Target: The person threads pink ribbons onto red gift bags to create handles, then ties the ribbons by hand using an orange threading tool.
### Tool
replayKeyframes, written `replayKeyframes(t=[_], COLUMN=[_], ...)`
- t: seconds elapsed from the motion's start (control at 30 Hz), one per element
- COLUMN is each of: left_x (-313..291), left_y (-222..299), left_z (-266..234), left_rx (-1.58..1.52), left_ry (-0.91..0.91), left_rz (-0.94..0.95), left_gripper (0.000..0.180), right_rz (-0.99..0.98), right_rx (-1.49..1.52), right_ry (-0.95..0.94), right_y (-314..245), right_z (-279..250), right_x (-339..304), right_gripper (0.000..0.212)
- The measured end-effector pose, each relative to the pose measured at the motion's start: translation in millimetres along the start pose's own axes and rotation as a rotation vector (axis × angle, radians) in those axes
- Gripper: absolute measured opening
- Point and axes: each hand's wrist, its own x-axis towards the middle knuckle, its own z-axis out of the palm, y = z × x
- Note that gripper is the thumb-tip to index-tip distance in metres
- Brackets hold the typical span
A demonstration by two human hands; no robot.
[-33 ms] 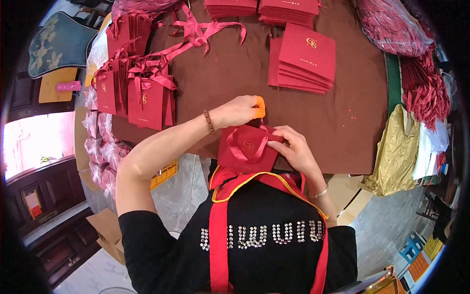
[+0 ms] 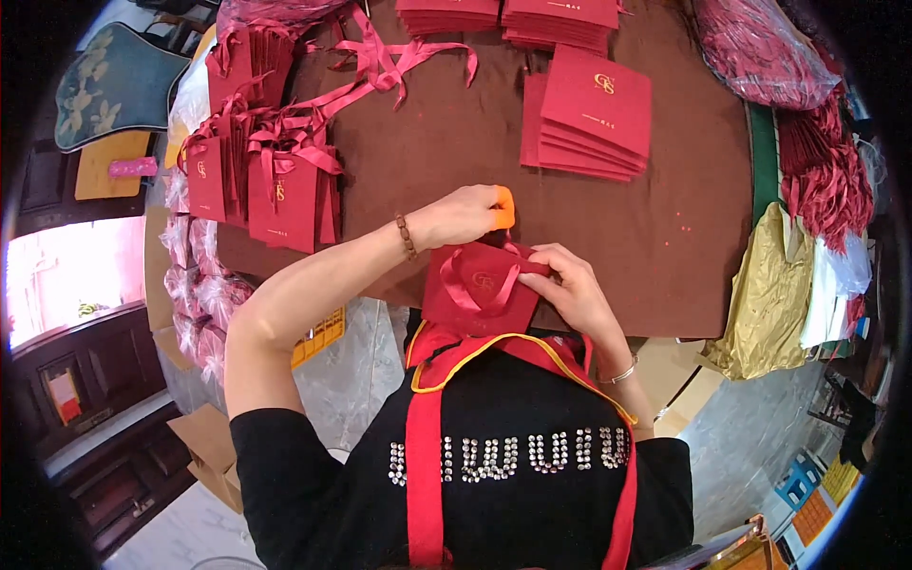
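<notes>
A small red paper gift bag (image 2: 489, 299) with a gold emblem is held at the table's near edge, against my apron. A red ribbon handle (image 2: 463, 293) loops down over its front. My right hand (image 2: 570, 285) grips the bag's upper right rim, thumb in front and fingers behind. Just above the bag's top edge, my left hand (image 2: 465, 217) is closed, an orange finger cover (image 2: 503, 209) on one finger. A short bit of red ribbon shows between those fingertips and the rim; the fingertips themselves are partly hidden.
Finished-looking red bags with ribbons (image 2: 285, 195) stand at the table's left. Loose ribbons (image 2: 380, 57) lie behind them. Flat red bags (image 2: 597, 109) are stacked at the back right of the brown table (image 2: 437, 133). A gold plastic bag (image 2: 765, 294) hangs off the right edge.
</notes>
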Motion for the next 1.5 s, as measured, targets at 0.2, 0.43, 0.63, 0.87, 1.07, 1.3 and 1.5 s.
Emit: replayKeyframes(t=[0.2,0.43,0.63,0.87,1.07,1.3,1.5], left_x=[16,20,9,-29,-25,-36,-10], left_y=[1,16,-8,-26,-7,-48,-31], left_z=[8,-12,-36,24,39,33,-20], left_rx=[-0.081,-1.117,-0.450,-0.915,-1.156,-0.296,0.304], left_ry=[0.147,0.450,0.551,0.115,0.298,0.605,0.789], left_rz=[0.049,0.012,0.338,0.253,0.032,0.094,0.142], left_gripper=[0.015,0.011,0.025,0.036,0.042,0.046,0.022], right_rz=[0.102,-0.005,0.057,-0.071,-0.062,0.064,-0.136], right_rx=[0.031,-0.123,0.237,0.619,0.419,0.489,-0.056], right_ry=[-0.139,-0.182,-0.109,0.093,0.472,0.817,0.376], right_y=[7,-3,15,15,17,27,-6], right_z=[7,11,8,13,19,-14,-7], right_x=[4,4,-2,16,26,7,12], right_gripper=[0.038,0.040,0.037,0.047,0.056,0.019,0.009])
